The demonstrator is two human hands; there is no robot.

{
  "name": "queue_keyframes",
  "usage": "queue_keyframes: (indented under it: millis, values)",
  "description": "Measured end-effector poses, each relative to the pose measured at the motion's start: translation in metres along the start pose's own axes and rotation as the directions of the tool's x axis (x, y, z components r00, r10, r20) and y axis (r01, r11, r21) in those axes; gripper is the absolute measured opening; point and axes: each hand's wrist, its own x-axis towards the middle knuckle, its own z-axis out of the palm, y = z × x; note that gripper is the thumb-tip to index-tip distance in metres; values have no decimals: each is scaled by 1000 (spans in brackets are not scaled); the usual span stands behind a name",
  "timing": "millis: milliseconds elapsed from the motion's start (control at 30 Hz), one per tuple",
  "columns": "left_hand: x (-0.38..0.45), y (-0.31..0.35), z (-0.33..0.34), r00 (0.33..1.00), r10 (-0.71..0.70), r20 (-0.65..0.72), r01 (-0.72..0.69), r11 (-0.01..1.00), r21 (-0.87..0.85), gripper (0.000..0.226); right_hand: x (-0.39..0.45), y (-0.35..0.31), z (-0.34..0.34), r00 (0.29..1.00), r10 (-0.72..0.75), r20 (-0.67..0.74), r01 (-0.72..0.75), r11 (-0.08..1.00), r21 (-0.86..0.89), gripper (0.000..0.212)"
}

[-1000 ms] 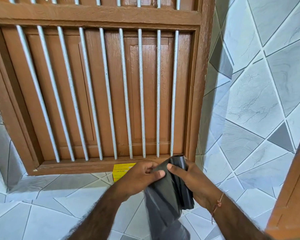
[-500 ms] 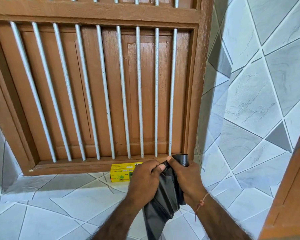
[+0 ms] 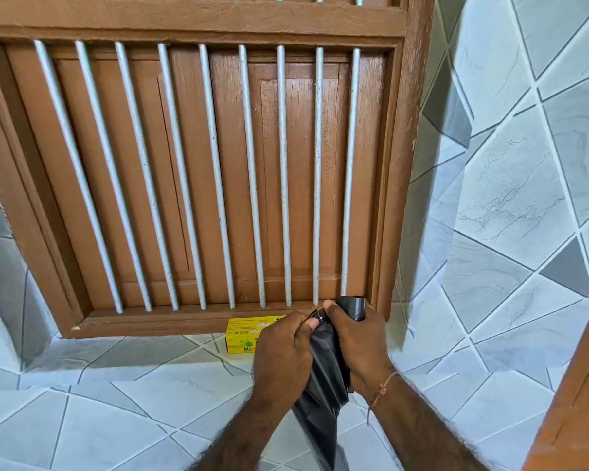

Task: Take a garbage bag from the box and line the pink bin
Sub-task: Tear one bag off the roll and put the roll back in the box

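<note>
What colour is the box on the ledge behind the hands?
Yellow, with green and red print; the box shows in the head view, partly hidden by the left hand.

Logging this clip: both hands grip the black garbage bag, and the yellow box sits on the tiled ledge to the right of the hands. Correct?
Not quite. In the head view the yellow box sits left of the hands, partly behind the left hand. Both it and the right hand do grip the black garbage bag.

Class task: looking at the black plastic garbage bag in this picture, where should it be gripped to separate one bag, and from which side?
Grip the black plastic garbage bag at its bunched neck just below the rolled top, one hand either side, as the left hand and right hand do; the loose tail hangs below.
</note>
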Motion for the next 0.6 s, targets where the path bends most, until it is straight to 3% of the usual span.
queue_keyframes:
  millis: [133,267,333,500,567,600]
  values:
    - [-2,2,1,999,-29,-17,29,1000,-3,29,-1,-1,6,1000,6,9,-5,999,-41,12]
    - [4,-2,-19,968,-156,-196,138,985,-103,18,26,-3,-16,958,157,-241,-137,986,100,8]
    - [13,-12,-41,966,-139,-219,125,989,-78,19,41,-6,-38,943,179,-279,-149,981,124,18]
    - [26,-51,-64,981,-167,101,147,973,177,25,55,-2,-53,951,291,-106,-283,955,90,53]
    - [24,-55,-66,969,-186,163,137,953,272,8,54,6,-52,921,389,-10,-383,910,155,62]
    - [24,-57,-67,968,-190,164,126,933,339,16,53,10,-52,902,429,40,-427,880,209,63]
